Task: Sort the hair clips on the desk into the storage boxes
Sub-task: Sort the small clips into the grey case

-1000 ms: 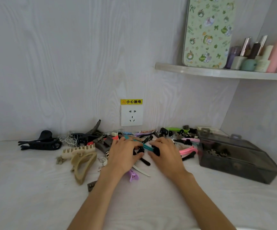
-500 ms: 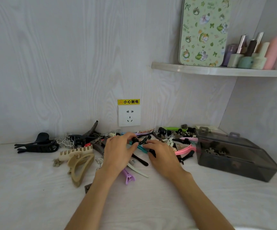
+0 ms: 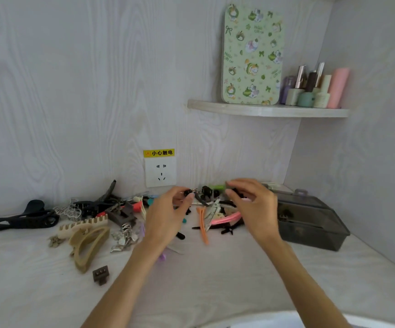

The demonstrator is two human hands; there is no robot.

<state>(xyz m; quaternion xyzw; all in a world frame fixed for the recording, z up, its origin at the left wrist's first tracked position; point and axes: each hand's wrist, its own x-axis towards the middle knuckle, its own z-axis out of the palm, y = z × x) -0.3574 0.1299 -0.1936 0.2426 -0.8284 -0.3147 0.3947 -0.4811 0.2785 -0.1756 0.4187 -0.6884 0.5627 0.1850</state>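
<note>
Both hands are hovering above the clip pile beside the dark storage box (image 3: 310, 221). The left hand (image 3: 168, 214) is pinching a small black clip (image 3: 188, 192), the right hand (image 3: 253, 204) pinching another black clip (image 3: 235, 192), probably gathering matching ones for boxing.

Left hand (image 3: 168, 214), right hand (image 3: 253, 204) raised, pinching.

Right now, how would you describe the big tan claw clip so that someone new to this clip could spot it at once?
Start at the wall socket and drop to the pile of hair clips on the white desk. At the pile's near left edge, in front of the cream toothed clip, lies the tan claw clip. It is the largest one there: a dull olive-tan, open looped shape.
</note>
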